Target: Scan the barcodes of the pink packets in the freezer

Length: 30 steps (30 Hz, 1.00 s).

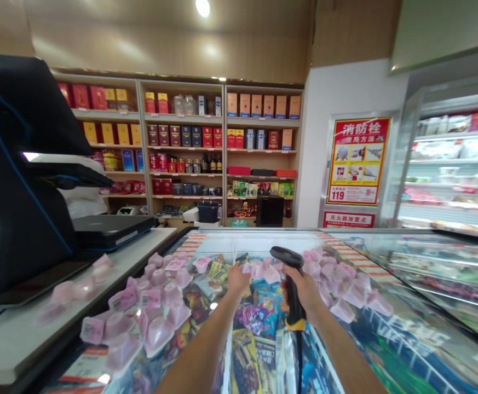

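Note:
My right hand (303,288) is wrapped around the handle of a black barcode scanner (287,256) with a yellow-banded base, its cord hanging down. My left hand (237,280) is closed with its fingertips at a small pink cup (247,268), which it appears to pinch. Several more pink cups (270,273) lie between and beyond the hands. A heap of labelled pink cups (151,299) spreads on the glass top to the left, and another group of pink cups (343,279) lies to the right of the scanner.
Under the hands is a glass-topped freezer (259,237) with packaged goods inside. To the left, a counter (25,350) carries a black checkout terminal (21,180) and a few pink cups (72,290). Shelves of boxed goods (181,137) stand behind; an upright display cooler (452,169) is at right.

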Available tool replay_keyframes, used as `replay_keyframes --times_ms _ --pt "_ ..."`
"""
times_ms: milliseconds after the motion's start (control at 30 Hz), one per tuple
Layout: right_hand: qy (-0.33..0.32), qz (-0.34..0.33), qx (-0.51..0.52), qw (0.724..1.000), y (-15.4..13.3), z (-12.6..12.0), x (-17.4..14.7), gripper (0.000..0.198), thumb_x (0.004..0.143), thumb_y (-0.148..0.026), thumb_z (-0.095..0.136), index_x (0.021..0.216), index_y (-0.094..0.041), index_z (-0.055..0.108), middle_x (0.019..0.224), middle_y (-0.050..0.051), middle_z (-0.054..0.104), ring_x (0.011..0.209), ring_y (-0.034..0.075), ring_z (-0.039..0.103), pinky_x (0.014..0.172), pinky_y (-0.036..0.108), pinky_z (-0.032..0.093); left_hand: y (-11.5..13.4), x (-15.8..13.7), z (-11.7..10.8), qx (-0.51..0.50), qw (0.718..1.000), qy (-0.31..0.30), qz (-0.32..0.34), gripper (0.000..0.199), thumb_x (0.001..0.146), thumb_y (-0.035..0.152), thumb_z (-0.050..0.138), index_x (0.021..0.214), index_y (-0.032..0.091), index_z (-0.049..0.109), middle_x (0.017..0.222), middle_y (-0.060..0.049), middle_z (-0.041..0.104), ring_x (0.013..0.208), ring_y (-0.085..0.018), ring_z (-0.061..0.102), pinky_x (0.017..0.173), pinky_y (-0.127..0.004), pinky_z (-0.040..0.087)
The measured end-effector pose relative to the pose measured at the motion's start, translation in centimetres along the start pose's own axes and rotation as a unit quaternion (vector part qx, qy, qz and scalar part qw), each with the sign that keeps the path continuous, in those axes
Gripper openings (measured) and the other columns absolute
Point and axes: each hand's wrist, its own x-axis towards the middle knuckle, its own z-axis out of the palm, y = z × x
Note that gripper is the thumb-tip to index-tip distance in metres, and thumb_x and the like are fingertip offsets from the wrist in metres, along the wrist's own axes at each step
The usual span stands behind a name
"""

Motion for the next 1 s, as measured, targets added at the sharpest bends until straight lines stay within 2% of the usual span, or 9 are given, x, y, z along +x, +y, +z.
replay_keyframes --times_ms 133,233,333,433,500,567,700,833,1000 --pt "-0.020 0.011 -0.004 1.000 0.4 0.3 0.0 0.029 0.063 -0.043 0.053 0.072 -0.016 0.047 0.044 -0.004 0.051 0.029 0.009 0.045 0.027 0.021 0.035 2.2 -1.3 1.7 -0.003 0.996 -0.027 0.080 0.017 0.074 0.021 0.050 0.088 0.015 0.057 0.090 -0.004 0.061 0.083 -0.015 0.056 0.072 -0.026 0.043" --pt "-0.041 0.016 -0.003 0.999 0.5 0.5 -0.4 0.029 0.063 -0.043 0.053 0.074 -0.016 0.047 0.043 -0.004 0.051 0.029 0.009 0.044 0.027 0.021 0.035 2.0 -1.4 0.5 0.028 0.996 -0.010 0.090 0.026 0.069 0.014 0.050 0.094 0.015 0.056 0.097 -0.007 0.060 0.091 -0.017 0.053 0.076 -0.023 0.040" --pt "-0.057 0.021 0.000 0.998 0.3 1.0 -1.1 0.028 0.064 -0.041 0.052 0.073 -0.015 0.048 0.043 -0.004 0.051 0.030 0.009 0.044 0.028 0.021 0.035 -0.3 -1.0 -3.5 0.079 0.994 0.032 0.068 0.041 0.065 0.010 0.049 0.106 0.012 0.049 0.115 -0.011 0.050 0.108 -0.019 0.043 0.087 -0.025 0.033" --pt "-0.081 0.031 0.001 0.996 0.2 1.8 -1.9 0.028 0.066 -0.041 0.051 0.073 -0.014 0.049 0.043 -0.003 0.051 0.031 0.009 0.045 0.029 0.021 0.035 -3.7 -0.7 -8.6 0.139 0.986 0.097 0.015 0.043 0.068 0.012 0.043 0.111 0.010 0.044 0.124 -0.017 0.037 0.115 -0.026 0.034 0.093 -0.036 0.026" --pt "-0.100 0.031 0.008 0.994 0.3 2.5 -2.2 0.027 0.066 -0.041 0.051 0.073 -0.014 0.049 0.045 -0.003 0.052 0.032 0.008 0.044 0.030 0.020 0.035 -5.8 -0.8 -11.2 0.168 0.979 0.115 -0.020 0.039 0.070 0.014 0.041 0.108 0.009 0.046 0.118 -0.020 0.042 0.111 -0.031 0.037 0.088 -0.044 0.029" --pt "-0.120 0.029 0.011 0.992 0.7 3.1 -2.5 0.027 0.066 -0.040 0.050 0.073 -0.015 0.048 0.047 -0.003 0.053 0.032 0.008 0.044 0.030 0.020 0.035 -7.1 -1.0 -12.5 0.184 0.976 0.107 -0.035 0.031 0.069 0.016 0.042 0.098 0.011 0.052 0.109 -0.019 0.048 0.104 -0.032 0.044 0.081 -0.044 0.035" --pt "-0.164 0.022 -0.006 0.986 1.6 3.6 -2.8 0.027 0.068 -0.041 0.048 0.075 -0.014 0.048 0.047 -0.003 0.053 0.032 0.008 0.044 0.031 0.020 0.034 -8.0 -1.0 -12.2 0.180 0.979 0.093 -0.034 0.025 0.067 0.017 0.047 0.091 0.014 0.056 0.106 -0.015 0.051 0.100 -0.028 0.047 0.078 -0.038 0.039" --pt "-0.181 0.024 -0.019 0.983 2.0 3.6 -2.9 0.027 0.069 -0.041 0.047 0.075 -0.015 0.047 0.047 -0.003 0.053 0.031 0.008 0.043 0.031 0.020 0.033 -8.0 -0.6 -11.4 0.123 0.987 0.082 -0.058 0.017 0.071 0.017 0.049 0.084 0.011 0.058 0.104 -0.013 0.052 0.100 -0.025 0.047 0.082 -0.041 0.036" --pt "-0.179 0.017 -0.022 0.983 2.1 3.8 -2.9 0.026 0.068 -0.041 0.047 0.072 -0.015 0.046 0.048 -0.003 0.053 0.031 0.008 0.044 0.030 0.020 0.032 -7.2 0.6 -11.0 -0.035 0.993 0.073 -0.085 0.027 0.078 0.029 0.047 0.100 0.015 0.051 0.104 -0.005 0.053 0.092 -0.017 0.051 0.079 -0.039 0.041"
